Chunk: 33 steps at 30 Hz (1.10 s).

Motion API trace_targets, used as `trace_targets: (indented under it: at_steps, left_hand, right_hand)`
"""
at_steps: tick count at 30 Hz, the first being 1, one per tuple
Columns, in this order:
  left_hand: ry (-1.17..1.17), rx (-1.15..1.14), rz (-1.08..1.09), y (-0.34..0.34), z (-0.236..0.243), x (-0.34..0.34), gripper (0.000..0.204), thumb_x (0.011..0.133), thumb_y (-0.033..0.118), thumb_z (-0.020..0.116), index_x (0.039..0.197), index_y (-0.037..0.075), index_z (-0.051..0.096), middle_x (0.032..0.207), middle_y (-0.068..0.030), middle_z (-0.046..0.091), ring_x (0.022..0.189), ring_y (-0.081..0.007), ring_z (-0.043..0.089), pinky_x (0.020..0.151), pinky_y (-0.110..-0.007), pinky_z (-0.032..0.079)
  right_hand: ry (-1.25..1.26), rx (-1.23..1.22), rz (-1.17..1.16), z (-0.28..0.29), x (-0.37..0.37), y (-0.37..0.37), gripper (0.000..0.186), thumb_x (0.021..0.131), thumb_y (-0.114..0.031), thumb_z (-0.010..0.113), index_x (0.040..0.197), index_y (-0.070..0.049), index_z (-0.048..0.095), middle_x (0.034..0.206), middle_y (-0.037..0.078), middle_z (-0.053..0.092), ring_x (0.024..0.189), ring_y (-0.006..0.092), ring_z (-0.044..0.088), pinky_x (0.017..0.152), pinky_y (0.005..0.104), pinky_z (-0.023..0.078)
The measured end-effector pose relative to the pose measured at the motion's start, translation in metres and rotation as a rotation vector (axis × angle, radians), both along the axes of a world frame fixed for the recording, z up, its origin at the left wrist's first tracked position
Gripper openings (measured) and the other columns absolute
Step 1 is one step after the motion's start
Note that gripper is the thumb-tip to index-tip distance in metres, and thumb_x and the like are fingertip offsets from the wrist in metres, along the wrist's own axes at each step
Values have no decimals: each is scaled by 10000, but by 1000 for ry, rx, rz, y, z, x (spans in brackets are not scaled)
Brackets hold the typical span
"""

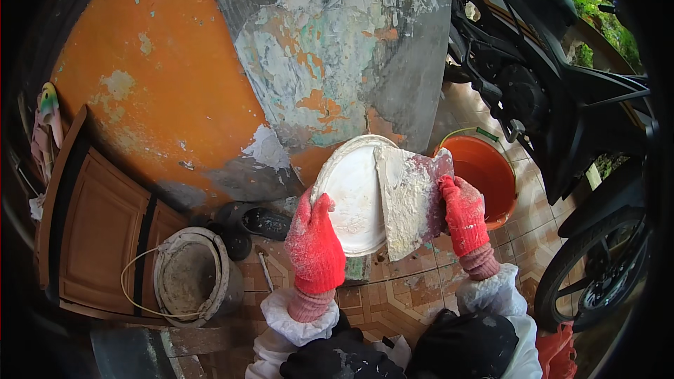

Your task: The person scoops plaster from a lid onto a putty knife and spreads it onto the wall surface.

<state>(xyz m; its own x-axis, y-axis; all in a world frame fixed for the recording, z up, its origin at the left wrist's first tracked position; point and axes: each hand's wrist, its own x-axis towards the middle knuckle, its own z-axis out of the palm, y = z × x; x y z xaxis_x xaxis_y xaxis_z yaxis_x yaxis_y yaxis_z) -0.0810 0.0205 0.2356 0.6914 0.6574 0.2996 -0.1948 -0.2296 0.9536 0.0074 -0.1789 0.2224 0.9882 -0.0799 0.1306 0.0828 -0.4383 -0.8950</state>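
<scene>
Black-trousered knees [463,349] nearest, white-flecked. Left to right beyond them: a crusted grey bucket [233,289] on the floor; the red-gloved left hand [314,242] gripping the rim of a round white lid [353,203], held up above the tiles [414,291]; a paste-coated flat scraper [411,203] overlapping the lid's right side. Right hand [463,214], likewise gloved, grasps the scraper's right edge, with an orange bucket [488,168] and black motorcycle [523,91] farther right.

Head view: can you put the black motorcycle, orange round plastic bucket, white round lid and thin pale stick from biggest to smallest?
1. Black motorcycle
2. Orange bucket and white lid: too alike to rank, and the lid is nearer the camera
3. Thin pale stick
</scene>
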Motion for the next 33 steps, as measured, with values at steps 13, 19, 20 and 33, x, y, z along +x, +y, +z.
trace_targets:
  at_steps: [13, 19, 20, 33]
  left_hand:
    - [-53, -65, 95, 9, -8, 2, 242, 923, 138, 559, 1109, -12, 596, 877, -25, 581, 825, -101, 516, 797, -244, 418]
    - [-5, 92, 20, 5, -13, -3, 178, 927, 78, 531, 1050, -33, 596, 996, -69, 600, 859, -136, 531, 841, -261, 424]
    - [-3, 93, 18, 5, -15, -3, 178, 927, 78, 531, 1050, -33, 596, 996, -69, 600, 859, -136, 531, 841, -261, 424]
    - [130, 346, -268, 21, 2, -3, 157, 954, 120, 498, 1016, 10, 592, 878, -64, 599, 800, -131, 534, 800, -258, 435]
  right_hand:
    - [19, -63, 3, 0, -16, -22, 344, 910, -300, 551, 904, 34, 635, 698, 145, 606, 640, 228, 572, 615, 364, 436]
    - [-33, -129, -52, 2, -7, -13, 360, 915, -315, 549, 909, 33, 640, 726, 168, 632, 674, 283, 609, 631, 383, 450]
    - [-52, -127, -49, 2, -6, -11, 359, 916, -315, 548, 910, 32, 641, 728, 172, 635, 681, 295, 614, 631, 385, 453]
    - [-81, -228, 156, 29, -15, 2, 305, 892, -276, 575, 876, 22, 637, 700, 194, 613, 658, 324, 610, 600, 382, 454]
